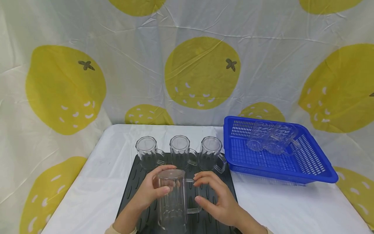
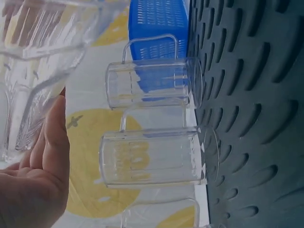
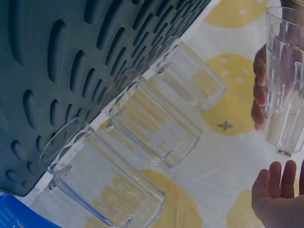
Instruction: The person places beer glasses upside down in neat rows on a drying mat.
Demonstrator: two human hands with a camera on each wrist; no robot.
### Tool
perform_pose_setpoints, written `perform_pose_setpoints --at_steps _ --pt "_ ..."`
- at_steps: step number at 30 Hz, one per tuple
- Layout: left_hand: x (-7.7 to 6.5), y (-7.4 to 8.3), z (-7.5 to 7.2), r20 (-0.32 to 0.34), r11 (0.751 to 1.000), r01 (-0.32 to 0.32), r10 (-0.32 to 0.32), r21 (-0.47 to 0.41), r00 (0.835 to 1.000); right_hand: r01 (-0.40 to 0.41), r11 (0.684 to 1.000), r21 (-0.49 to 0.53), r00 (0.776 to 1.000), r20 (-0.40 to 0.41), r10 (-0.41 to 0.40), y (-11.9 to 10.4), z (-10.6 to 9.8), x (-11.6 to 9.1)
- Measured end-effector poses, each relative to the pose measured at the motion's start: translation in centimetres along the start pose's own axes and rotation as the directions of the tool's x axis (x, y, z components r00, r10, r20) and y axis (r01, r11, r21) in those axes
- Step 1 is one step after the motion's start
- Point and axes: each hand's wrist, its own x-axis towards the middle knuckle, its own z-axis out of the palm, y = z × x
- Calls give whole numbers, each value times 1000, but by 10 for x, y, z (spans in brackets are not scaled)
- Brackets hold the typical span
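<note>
A clear glass mug (image 1: 172,204) stands low over the black ridged mat (image 1: 132,188), its handle pointing right. My left hand (image 1: 153,187) grips it near the top, thumb in front and fingers behind. Beside the handle is my right hand (image 1: 214,195), fingers loosely bent and holding nothing; in the right wrist view this hand (image 3: 280,192) is apart from the mug (image 3: 285,90). Along the mat's far edge, three similar mugs stand in a row: a left one (image 1: 146,151), a middle one (image 1: 179,151) and a right one (image 1: 210,152), bases up.
At the back right sits a blue plastic basket (image 1: 292,174) with perforated sides, close to the right-hand mug. Clear mugs (image 1: 276,138) lie on their sides in it. White cloth (image 1: 96,182) covers the table, and a lemon-print curtain (image 1: 131,74) hangs behind.
</note>
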Motion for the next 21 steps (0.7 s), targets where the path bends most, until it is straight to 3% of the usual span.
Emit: perform_pose_setpoints --at_steps 7,14,21 --pt "-3 3 4 91 971 -170 156 168 984 5 1000 3 1000 -6 -5 -14 -2 11" --pt "-8 3 10 91 939 -181 161 293 983 -90 995 -47 995 26 92 12 2 -8" --pt "-13 3 9 100 930 -211 189 301 977 -206 977 -50 973 95 210 13 6 -12"
